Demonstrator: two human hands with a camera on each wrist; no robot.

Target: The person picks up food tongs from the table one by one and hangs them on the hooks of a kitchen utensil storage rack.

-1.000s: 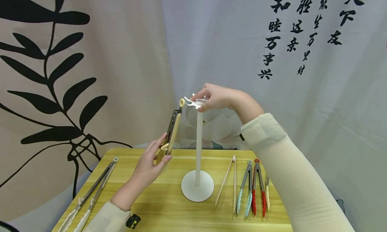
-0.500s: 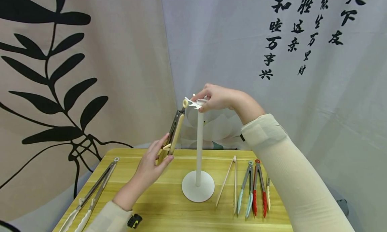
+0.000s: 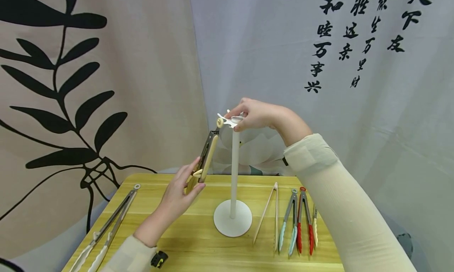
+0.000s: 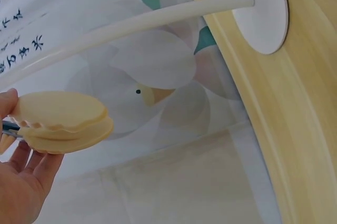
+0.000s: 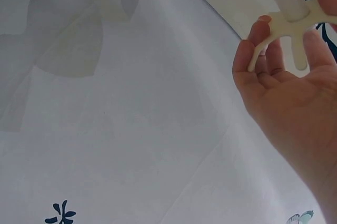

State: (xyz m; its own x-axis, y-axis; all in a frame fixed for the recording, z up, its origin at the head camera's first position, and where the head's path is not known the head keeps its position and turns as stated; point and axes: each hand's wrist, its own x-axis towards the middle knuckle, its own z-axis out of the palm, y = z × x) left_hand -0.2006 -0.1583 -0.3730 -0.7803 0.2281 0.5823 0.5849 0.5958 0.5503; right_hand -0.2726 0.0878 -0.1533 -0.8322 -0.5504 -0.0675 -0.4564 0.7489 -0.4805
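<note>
My left hand (image 3: 177, 191) holds a pair of tongs (image 3: 208, 155) with metal arms and cream-yellow grips, tilted with the hanging ring (image 3: 220, 123) upward. In the left wrist view, fingers and thumb grip the tongs by their scalloped cream heads (image 4: 63, 112). The ring overlaps a left prong of the white hook stand (image 3: 234, 165); whether the prong passes through it cannot be told. My right hand (image 3: 260, 116) grips the pronged top (image 3: 232, 122) of the stand. From the right wrist view, its fingers curl around the prongs (image 5: 299, 50).
Long white-tipped tongs (image 3: 115, 220) lie at the table's left. Right of the round base (image 3: 233, 226) lie pale slim tongs (image 3: 276, 217), light-blue tongs (image 3: 293, 220), red tongs (image 3: 305, 220) and small cream tongs (image 3: 315, 226). Printed curtains hang behind the wooden table (image 3: 191, 240).
My left hand has moved the tongs slightly right, bringing the ring from beside the prong tip to overlapping it. My right hand keeps its grip on the stand's top.
</note>
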